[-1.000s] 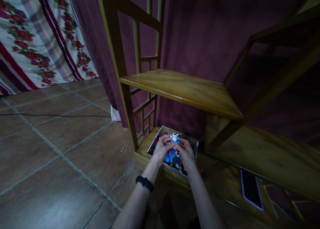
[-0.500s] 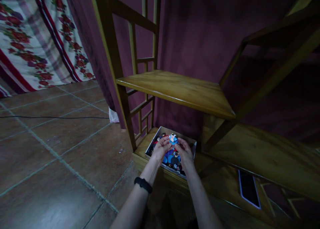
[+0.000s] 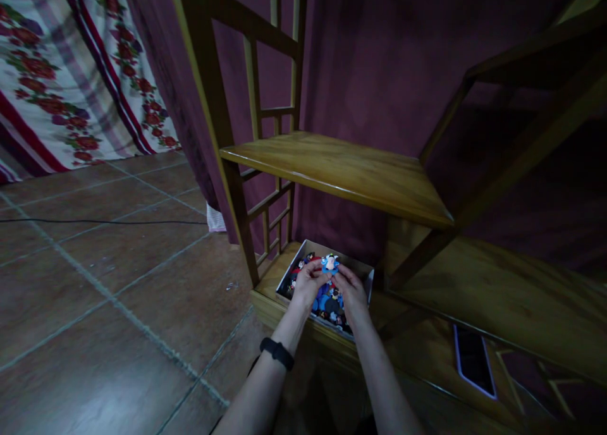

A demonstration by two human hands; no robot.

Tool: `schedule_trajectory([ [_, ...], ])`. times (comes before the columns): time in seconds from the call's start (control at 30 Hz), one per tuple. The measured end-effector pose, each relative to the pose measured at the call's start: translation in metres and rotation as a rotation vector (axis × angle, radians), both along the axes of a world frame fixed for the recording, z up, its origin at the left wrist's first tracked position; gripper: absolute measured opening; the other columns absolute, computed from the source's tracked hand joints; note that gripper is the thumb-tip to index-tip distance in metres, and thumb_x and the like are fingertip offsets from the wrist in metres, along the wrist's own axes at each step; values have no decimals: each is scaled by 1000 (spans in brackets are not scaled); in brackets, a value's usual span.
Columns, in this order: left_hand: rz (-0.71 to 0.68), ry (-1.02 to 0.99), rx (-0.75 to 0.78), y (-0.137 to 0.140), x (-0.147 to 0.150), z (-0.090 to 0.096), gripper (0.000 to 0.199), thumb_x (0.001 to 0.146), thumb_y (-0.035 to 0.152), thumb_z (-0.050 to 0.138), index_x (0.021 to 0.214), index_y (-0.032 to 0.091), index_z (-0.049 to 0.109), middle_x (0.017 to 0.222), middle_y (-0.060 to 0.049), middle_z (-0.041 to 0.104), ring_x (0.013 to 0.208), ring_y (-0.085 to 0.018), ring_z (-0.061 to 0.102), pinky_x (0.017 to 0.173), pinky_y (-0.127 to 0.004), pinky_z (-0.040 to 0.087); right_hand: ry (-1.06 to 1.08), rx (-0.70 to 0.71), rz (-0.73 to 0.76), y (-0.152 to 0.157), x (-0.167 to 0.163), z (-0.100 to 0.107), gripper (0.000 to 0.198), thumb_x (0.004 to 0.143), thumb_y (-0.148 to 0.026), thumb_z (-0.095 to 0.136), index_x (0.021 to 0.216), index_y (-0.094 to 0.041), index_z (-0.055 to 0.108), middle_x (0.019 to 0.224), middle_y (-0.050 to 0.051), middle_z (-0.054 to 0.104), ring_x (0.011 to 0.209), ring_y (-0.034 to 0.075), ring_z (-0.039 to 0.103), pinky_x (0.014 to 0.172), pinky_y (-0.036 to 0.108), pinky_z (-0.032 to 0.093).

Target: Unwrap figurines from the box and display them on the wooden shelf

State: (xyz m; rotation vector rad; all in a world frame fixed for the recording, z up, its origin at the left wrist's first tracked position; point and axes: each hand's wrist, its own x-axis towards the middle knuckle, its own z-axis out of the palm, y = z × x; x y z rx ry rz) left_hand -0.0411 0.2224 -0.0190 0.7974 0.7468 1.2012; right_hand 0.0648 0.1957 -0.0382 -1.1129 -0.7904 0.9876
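Between my two hands is a small blue-and-white toy figurine (image 3: 331,263), upright on a round blue base. My left hand (image 3: 308,284) pinches the base from the left, a dark band around its wrist. From the other side, the fingers of my right hand (image 3: 351,289) close on the same base. Both hands are over an open cardboard box (image 3: 302,250) on the low wooden shelf. Inside lie several small figurines (image 3: 332,305) in blue, red and black, partly hidden by my hands.
A wooden shelf board (image 3: 341,172) juts out above and behind the box. To the right, a phone-like dark slab with a pale purple edge (image 3: 475,361) lies on the lower ledge. Slatted uprights (image 3: 230,188) stand at left, beside the tiled floor (image 3: 118,334).
My hands and the figurine have shifted very slightly right, and the figurine is turned a little. My grip stays the same.
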Motion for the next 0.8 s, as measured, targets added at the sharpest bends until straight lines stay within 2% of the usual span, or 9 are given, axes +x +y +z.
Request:
schedule_trajectory([
  [0.1, 36, 36, 16, -1, 2, 1, 46, 50, 20, 78, 93, 15, 61, 76, -2, 67, 60, -11, 58, 60, -22, 45, 6, -20, -9, 0, -1, 0, 44, 61, -41, 65, 101, -23, 64, 100, 4, 67, 99, 23, 58, 84, 38, 45],
  [0.23, 19, 38, 59, -3, 3, 4, 44, 51, 18, 77, 92, 16, 62, 83, -3, 67, 67, -13, 60, 65, -24, 46, 15, -22, 0, -1, -2, 4, 45, 62, -39, 65, 104, -23, 62, 103, 4, 66, 100, 23, 57, 86, 38, 44],
  [0.4, 19, 20, 84, -4, 0, 7, 38, 53, 16, 75, 89, 17, 62, 84, -3, 67, 72, -14, 60, 69, -25, 46, 44, 10, 87, 0, -2, 7, 43, 64, -32, 64, 106, -23, 60, 107, 3, 64, 100, 21, 57, 90, 37, 41],
  [0.57, -5, 3, 96, -3, -2, 7, 37, 54, 14, 74, 90, 16, 63, 82, -4, 68, 75, -15, 61, 70, -26, 46, 61, 20, 42, 2, -3, 5, 45, 62, -28, 65, 106, -24, 58, 110, 4, 63, 101, 21, 56, 91, 38, 41],
  [0.8, -41, -35, 113, -1, -5, 8, 35, 55, 13, 74, 88, 15, 63, 86, -6, 68, 79, -16, 62, 75, -27, 45, 62, 58, 63, 2, -1, 10, 44, 62, -25, 65, 105, -25, 58, 111, 4, 62, 101, 20, 56, 91, 37, 41],
])
